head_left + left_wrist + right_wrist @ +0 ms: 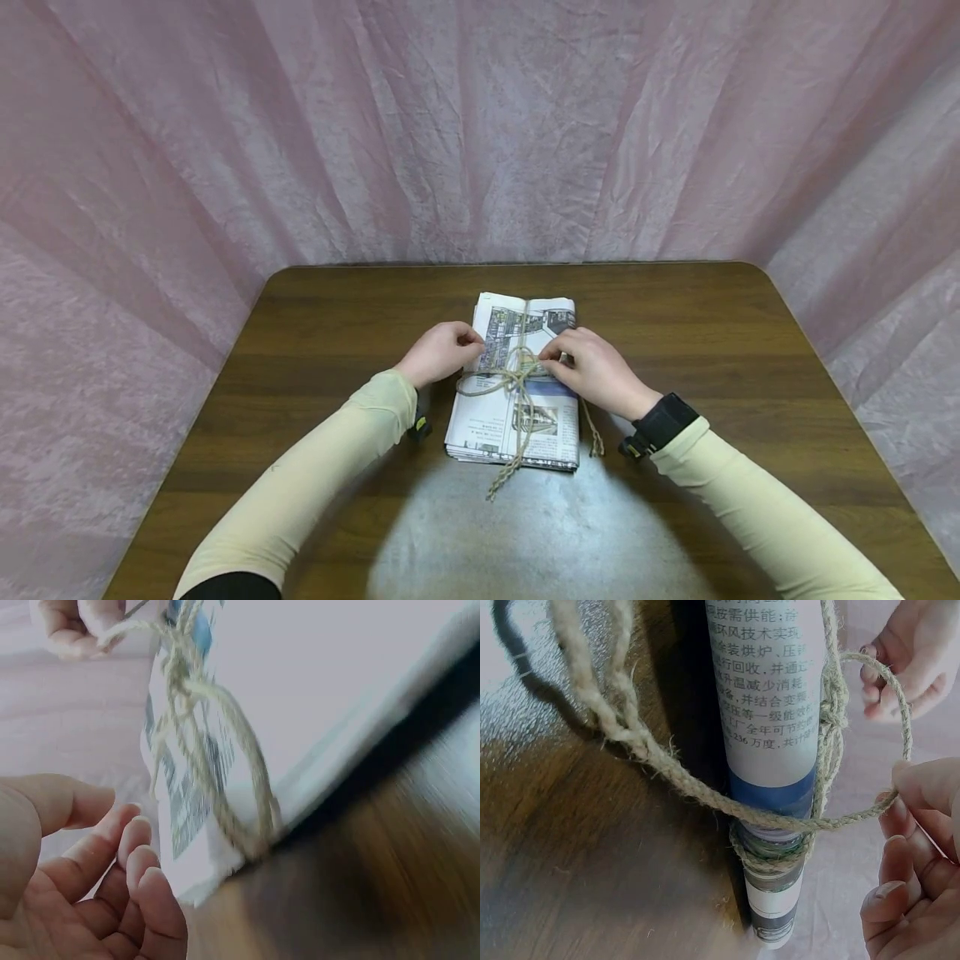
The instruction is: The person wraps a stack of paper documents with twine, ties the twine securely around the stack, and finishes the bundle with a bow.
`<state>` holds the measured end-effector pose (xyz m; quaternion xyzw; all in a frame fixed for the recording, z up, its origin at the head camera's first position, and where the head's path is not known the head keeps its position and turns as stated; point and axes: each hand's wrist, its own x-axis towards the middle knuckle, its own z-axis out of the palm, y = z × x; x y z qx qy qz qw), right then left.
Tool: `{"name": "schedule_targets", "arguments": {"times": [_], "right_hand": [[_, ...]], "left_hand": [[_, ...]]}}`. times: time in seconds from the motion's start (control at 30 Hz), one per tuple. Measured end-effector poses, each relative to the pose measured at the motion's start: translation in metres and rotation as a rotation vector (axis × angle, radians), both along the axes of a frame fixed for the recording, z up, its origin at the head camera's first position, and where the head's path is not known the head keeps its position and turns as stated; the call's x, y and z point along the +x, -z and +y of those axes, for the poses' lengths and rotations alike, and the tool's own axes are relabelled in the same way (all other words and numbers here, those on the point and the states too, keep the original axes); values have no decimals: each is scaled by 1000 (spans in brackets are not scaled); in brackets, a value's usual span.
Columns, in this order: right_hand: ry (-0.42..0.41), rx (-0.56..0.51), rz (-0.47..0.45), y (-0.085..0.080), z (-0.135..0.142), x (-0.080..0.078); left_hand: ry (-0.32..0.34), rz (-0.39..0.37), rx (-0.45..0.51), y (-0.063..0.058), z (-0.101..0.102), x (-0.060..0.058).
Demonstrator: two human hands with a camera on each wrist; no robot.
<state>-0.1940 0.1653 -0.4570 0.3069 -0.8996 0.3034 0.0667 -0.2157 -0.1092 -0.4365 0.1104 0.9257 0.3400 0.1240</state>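
A stack of folded newspapers (480, 425) lies on the table, bound lengthwise and crosswise with twine (515, 382). The twine crosses in a bow-like knot, with one loop (259, 776) reaching toward the stack's left edge. Between thumb and index finger, my right hand (592, 367) pinches a loop of twine (870, 814) on the right of the knot. My left hand (442, 354) is by the left edge of the stack; its fingers are loosely bent and hold nothing in the left wrist view (97, 877). One frayed end hangs over the stack's front edge, another off its right side.
The brown wooden table (337, 317) has rounded far corners. Pink curtains (480, 133) hang behind it and at both sides. A black band (663, 425) sits on the right wrist. Light reflects off the table in front of the stack.
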Motion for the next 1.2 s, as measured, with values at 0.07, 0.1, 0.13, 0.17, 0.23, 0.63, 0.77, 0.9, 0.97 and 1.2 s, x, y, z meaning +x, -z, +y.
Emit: {"name": "schedule_targets", "arguments": {"times": [0.07,0.1,0.13,0.17,0.23,0.63,0.77,0.9,0.97,1.2], "right_hand": [[4,0,-13,-1,0,0],[5,0,-18,-1,0,0],[6,-1,-22,-2,0,0],[8,-3,-24,-2,-1,0],[6,-11,-26,-2,-2,0],[43,-55,-128,0,-10,-6],[64,-60,-177,1,-12,-9],[66,-43,-177,3,-14,-13],[62,-28,-164,3,-15,-14],[67,-11,-170,5,-17,-20]], "left_hand": [[34,-11,-4,2,10,-4],[47,-12,-14,3,15,-5],[59,-12,-26,4,19,-7],[69,-5,-47,6,24,-8],[86,4,-87,8,30,-10],[124,57,-112,13,38,-10],[160,74,-28,15,35,-8],[193,83,37,17,31,-8],[204,82,54,18,29,-8],[232,52,100,16,25,-5]]}}
